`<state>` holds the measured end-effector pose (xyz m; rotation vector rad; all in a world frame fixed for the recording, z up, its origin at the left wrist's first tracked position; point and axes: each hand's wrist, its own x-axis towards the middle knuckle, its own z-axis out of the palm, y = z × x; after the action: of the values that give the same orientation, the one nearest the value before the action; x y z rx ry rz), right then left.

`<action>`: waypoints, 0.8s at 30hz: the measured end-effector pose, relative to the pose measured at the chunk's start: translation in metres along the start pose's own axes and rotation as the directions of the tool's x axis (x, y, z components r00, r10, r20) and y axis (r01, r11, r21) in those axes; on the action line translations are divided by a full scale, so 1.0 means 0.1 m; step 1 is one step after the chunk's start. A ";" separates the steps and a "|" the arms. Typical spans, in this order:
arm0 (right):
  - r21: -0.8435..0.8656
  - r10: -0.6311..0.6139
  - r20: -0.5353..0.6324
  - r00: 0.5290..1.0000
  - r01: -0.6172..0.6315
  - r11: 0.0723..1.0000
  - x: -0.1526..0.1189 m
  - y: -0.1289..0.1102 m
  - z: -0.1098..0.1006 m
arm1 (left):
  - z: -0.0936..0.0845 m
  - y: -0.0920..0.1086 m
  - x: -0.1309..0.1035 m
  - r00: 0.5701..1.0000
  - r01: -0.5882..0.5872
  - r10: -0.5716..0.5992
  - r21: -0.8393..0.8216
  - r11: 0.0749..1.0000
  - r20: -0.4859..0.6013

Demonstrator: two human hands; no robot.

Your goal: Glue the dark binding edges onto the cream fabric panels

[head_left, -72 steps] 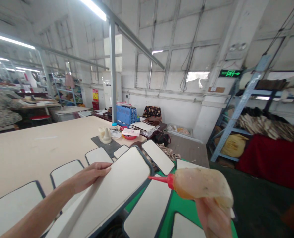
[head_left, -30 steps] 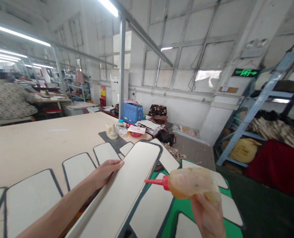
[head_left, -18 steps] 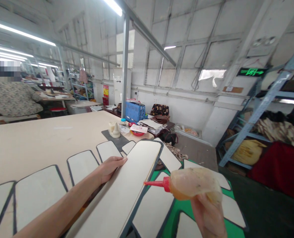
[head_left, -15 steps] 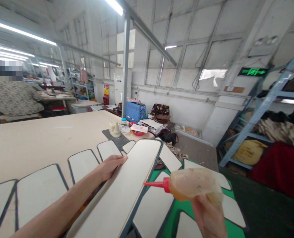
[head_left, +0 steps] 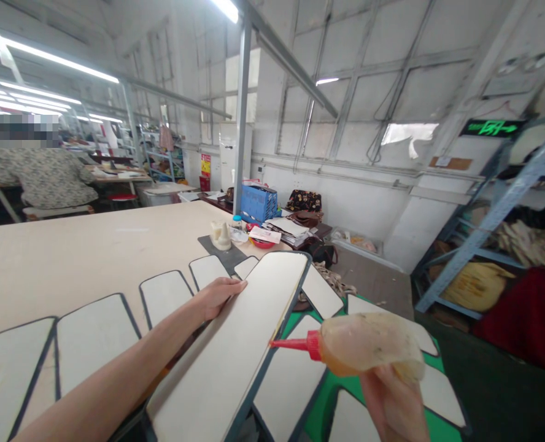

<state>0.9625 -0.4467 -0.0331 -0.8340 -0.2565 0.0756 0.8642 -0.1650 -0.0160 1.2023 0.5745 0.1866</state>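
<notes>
My left hand [head_left: 221, 294] grips the left edge of a long white panel [head_left: 235, 331] with a dark border, thumb on top. The panel is tilted up toward me, and its near end runs out of the picture. In my right hand [head_left: 394, 399] is a cloudy squeeze bottle [head_left: 369, 344] lying on its side, with amber liquid in its lower part. Its red nozzle [head_left: 295, 345] points left, the tip at the panel's right edge. A thin yellowish line shows along that edge above the tip. My right fingers are partly hidden by the bottle.
Similar white panels [head_left: 95, 334] lie on the pale table [head_left: 92, 252] and on a green surface [head_left: 334, 393]. Behind stand a cream-coloured holder [head_left: 220, 236] on a dark mat, a blue crate [head_left: 258, 204] and papers. A person [head_left: 46, 175] sits far left; shelving [head_left: 498, 215] is on the right.
The nozzle tip has slid slightly down along the panel's right edge toward me. My view has turned a little left, so the surroundings appear shifted right. Both hands keep their hold.
</notes>
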 end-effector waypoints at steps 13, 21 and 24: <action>-0.069 0.072 0.120 0.990 -0.064 0.995 -0.03 0.15 -0.35 | -0.01 0.09 0.12 1.000 -0.003 0.003 -0.006 1.000 -0.003; -0.075 0.131 0.156 0.979 -0.121 0.990 -0.13 0.14 -0.45 | -0.02 0.14 0.16 0.999 0.021 -0.021 -0.013 1.000 -0.024; -0.113 0.145 0.137 0.980 -0.129 0.985 -0.15 0.14 -0.51 | -0.03 0.15 0.19 0.999 0.021 -0.022 -0.020 1.000 -0.026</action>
<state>0.9616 -0.4767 -0.0788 -0.9508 -0.3420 0.2549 0.8808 -0.1485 -0.0087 1.1758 0.6074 0.1895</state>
